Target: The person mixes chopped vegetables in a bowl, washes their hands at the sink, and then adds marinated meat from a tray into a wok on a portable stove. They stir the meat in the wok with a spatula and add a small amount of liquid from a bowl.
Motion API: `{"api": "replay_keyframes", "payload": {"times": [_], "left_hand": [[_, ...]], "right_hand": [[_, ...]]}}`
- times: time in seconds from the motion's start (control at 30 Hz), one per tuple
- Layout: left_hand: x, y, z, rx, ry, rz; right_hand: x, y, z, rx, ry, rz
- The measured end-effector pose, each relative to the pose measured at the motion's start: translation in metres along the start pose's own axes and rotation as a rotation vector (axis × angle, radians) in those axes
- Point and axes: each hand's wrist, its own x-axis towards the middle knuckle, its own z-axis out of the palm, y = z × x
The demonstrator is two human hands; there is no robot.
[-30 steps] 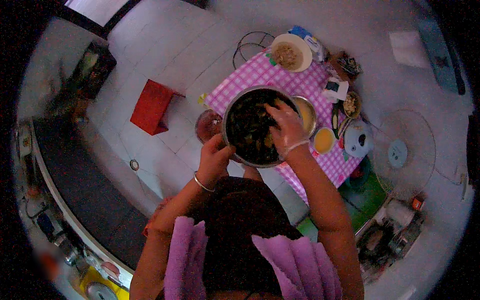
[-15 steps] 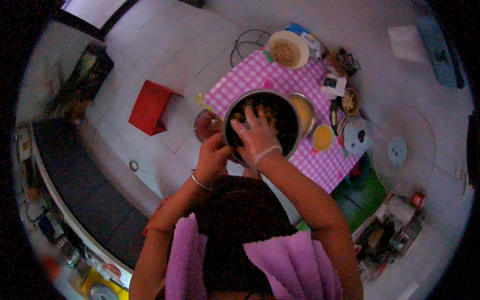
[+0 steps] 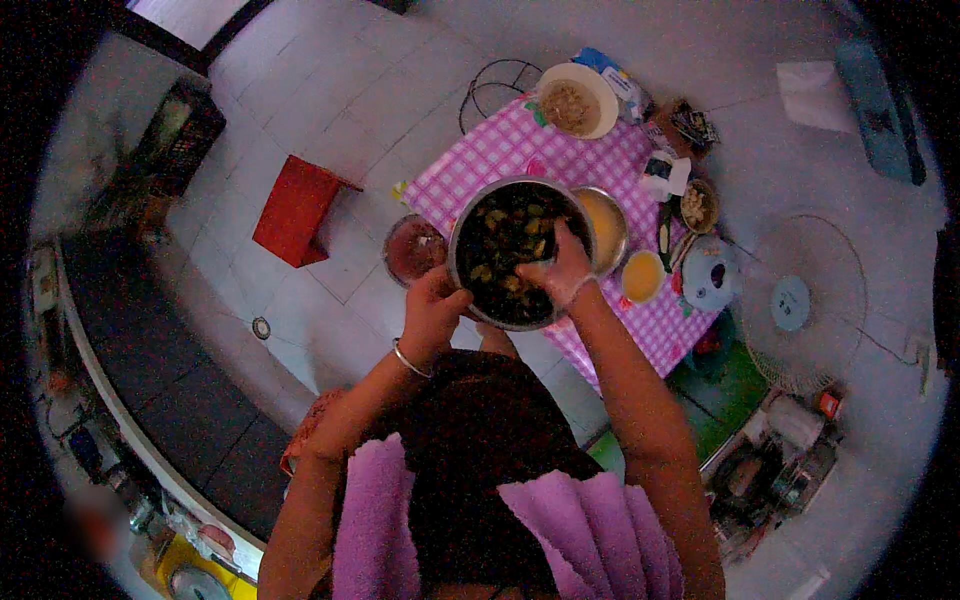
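Observation:
A deep metal bowl [image 3: 520, 326] holds dark, wet food in greenish-brown pieces [image 3: 505, 225]. My left hand [image 3: 432, 308] grips its near-left rim, thumb on top. In a clear plastic glove, my right hand [image 3: 565, 268] reaches into the bowl's right side. Its thumb and fingers are spread apart, and some fingertips are hidden in the food. Just left of the bowl is a round container of reddish food [image 3: 412, 250]. A metal bowl of yellowish liquid [image 3: 606, 225] sits partly behind its right side.
A pink checked tablecloth [image 3: 470, 160] covers the low table. On it stand a cream bowl of pale food [image 3: 572, 105] and a small bowl of yellow liquid [image 3: 643, 276]. A standing fan [image 3: 792, 303] is at right, a red stool [image 3: 295, 210] on the floor at left.
My right hand has shifted from the middle of the bowl to its right side, uncovering more food. The left hand still grips the rim.

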Motion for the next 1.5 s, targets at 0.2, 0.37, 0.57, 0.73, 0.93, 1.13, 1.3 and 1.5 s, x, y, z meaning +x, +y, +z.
{"api": "replay_keyframes", "payload": {"times": [0.2,0.37,0.57,0.73,0.93,1.13,1.3,1.5], "left_hand": [[0.004,0.000,0.001,-0.099,0.025,0.083],[0.002,0.006,0.000,-0.076,-0.051,0.016],[0.008,-0.017,-0.009,-0.131,-0.060,-0.044],[0.005,-0.004,-0.003,-0.098,-0.051,0.033],[0.010,-0.007,-0.011,0.028,-0.048,-0.041],[0.012,-0.014,-0.003,-0.051,-0.090,0.094],[0.004,-0.003,0.001,0.004,-0.063,0.030],[0.011,-0.008,-0.010,-0.006,-0.101,-0.011]], "right_hand": [[-0.021,-0.052,0.017,-0.133,-0.045,-0.281],[-0.023,-0.096,0.024,-0.758,-0.070,-0.257],[-0.010,-0.067,0.000,-0.562,-0.133,-0.127],[0.005,-0.079,-0.017,-0.629,0.006,-0.341],[0.007,-0.088,0.013,-0.963,-0.279,-0.391],[-0.002,-0.054,-0.023,-0.565,-0.187,-0.327],[0.016,-0.047,-0.018,-0.601,-0.237,-0.236],[-0.026,-0.068,0.003,-0.939,-0.352,-0.422]]}}
